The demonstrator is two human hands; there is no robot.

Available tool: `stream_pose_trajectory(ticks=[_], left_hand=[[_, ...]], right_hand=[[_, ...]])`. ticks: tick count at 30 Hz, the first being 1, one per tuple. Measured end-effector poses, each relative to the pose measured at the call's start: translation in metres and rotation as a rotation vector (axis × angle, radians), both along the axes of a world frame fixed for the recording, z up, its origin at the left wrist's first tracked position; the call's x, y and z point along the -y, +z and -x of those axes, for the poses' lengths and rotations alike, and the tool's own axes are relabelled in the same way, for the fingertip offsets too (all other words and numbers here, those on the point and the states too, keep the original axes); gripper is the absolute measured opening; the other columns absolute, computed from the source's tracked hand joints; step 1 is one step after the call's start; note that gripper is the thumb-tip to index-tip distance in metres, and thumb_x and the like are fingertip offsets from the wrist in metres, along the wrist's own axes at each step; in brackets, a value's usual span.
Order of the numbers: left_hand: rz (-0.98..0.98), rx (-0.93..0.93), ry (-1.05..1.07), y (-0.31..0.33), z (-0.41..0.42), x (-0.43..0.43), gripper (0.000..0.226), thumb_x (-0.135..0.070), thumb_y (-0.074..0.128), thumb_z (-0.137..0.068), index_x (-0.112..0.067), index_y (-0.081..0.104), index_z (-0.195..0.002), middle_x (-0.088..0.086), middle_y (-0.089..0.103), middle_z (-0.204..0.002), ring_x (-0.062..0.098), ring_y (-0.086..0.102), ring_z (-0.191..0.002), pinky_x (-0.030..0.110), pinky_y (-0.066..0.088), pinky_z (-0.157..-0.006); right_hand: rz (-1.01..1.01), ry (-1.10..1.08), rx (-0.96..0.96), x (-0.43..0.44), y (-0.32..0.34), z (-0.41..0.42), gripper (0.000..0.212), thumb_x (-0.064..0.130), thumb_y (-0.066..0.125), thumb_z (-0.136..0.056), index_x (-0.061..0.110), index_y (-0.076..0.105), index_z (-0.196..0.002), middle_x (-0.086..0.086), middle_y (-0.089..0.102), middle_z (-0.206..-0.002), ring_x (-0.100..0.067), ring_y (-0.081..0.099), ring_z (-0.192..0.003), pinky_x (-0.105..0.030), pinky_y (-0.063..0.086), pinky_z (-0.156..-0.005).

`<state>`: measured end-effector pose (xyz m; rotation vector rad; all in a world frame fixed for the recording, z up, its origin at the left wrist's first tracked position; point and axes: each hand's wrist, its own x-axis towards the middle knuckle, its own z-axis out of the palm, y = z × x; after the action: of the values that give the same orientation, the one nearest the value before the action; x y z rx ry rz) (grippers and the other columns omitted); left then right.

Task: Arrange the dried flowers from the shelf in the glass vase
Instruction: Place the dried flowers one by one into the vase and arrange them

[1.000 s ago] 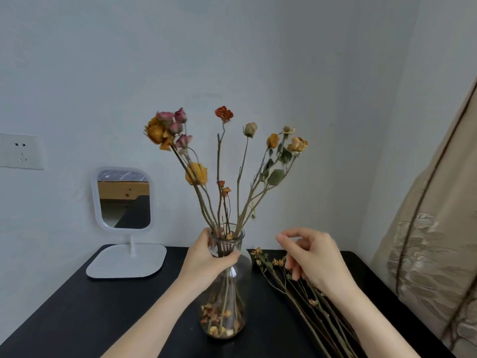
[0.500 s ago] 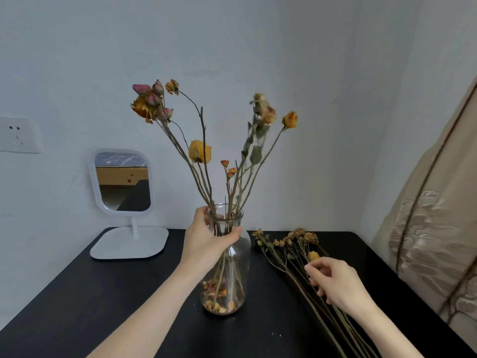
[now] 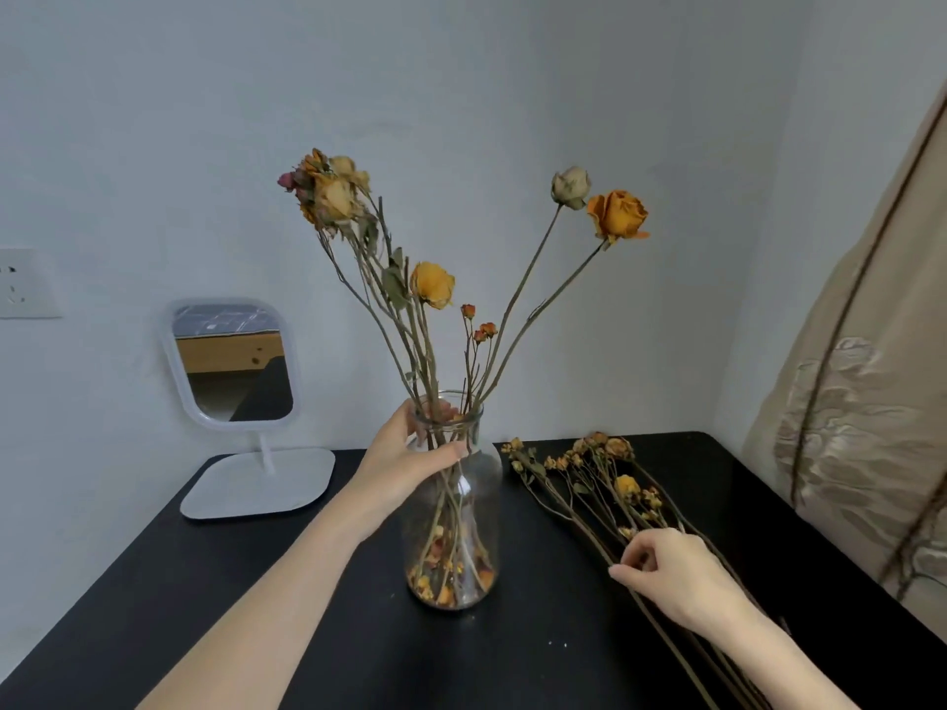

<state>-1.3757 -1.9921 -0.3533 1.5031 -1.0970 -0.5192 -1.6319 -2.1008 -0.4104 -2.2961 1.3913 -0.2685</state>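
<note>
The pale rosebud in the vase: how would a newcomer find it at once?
Start at the glass vase on the black table. Two long stems lean right from it; the pale rosebud tops the higher one, greyish cream and closed beside the open orange rose.

From my feed I see a corner of pale, bluish-white plaster wall (image 3: 461, 69), evenly and softly lit. A white wall socket (image 3: 25, 284) sits at the far left edge. Below runs a black tabletop (image 3: 230, 632), pushed into the corner, with a faint sheen near its back right. A white-framed vanity mirror (image 3: 233, 361) stands on its flat white base (image 3: 259, 484) at the table's back left, reflecting a strip of light wood. A beige embroidered curtain (image 3: 871, 427) hangs along the right side.
</note>
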Motion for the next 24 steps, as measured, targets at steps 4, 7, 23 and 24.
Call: stream_pose_trajectory(ticks=[4, 7, 23, 24], left_hand=[[-0.023, 0.027, 0.019, -0.001, 0.006, 0.0, 0.055, -0.058, 0.077, -0.046, -0.046, 0.053, -0.094, -0.033, 0.062, -0.093, -0.023, 0.053, -0.086, 0.008, 0.037, -0.071], [0.005, 0.046, 0.064, -0.002, 0.01, 0.001, 0.054, -0.059, 0.075, -0.046, -0.046, 0.052, -0.093, -0.037, 0.061, -0.088, -0.023, 0.054, -0.084, 0.008, 0.037, -0.067], [0.055, 0.013, 0.071, -0.01, 0.014, 0.003, 0.043, -0.048, 0.074, -0.061, -0.044, 0.051, -0.097, -0.024, 0.059, -0.105, -0.001, 0.055, -0.098, 0.014, 0.04, -0.074], [0.055, 0.013, 0.073, -0.01, 0.014, 0.003, 0.044, -0.049, 0.073, -0.06, -0.044, 0.051, -0.098, -0.024, 0.059, -0.105, -0.001, 0.054, -0.098, 0.014, 0.04, -0.074]], right_hand=[[0.012, -0.013, -0.082, -0.002, -0.003, -0.001, 0.018, 0.044, 0.066, -0.082, 0.029, 0.063, -0.09, 0.012, 0.059, -0.082, -0.004, 0.059, -0.077, -0.022, 0.053, -0.068], [0.007, -0.006, -0.095, -0.003, -0.006, -0.002, 0.015, 0.039, 0.065, -0.084, 0.026, 0.062, -0.091, 0.011, 0.059, -0.081, -0.004, 0.059, -0.074, -0.018, 0.048, -0.06], [-0.028, -0.031, 0.022, 0.008, -0.015, -0.006, 0.015, 0.031, 0.06, -0.089, 0.021, 0.068, -0.082, 0.004, 0.067, -0.079, -0.007, 0.063, -0.073, -0.02, 0.051, -0.064], [-0.028, -0.034, 0.034, 0.008, -0.015, -0.005, 0.016, 0.031, 0.06, -0.089, 0.021, 0.069, -0.081, 0.004, 0.068, -0.078, -0.007, 0.063, -0.072, -0.019, 0.05, -0.062]])
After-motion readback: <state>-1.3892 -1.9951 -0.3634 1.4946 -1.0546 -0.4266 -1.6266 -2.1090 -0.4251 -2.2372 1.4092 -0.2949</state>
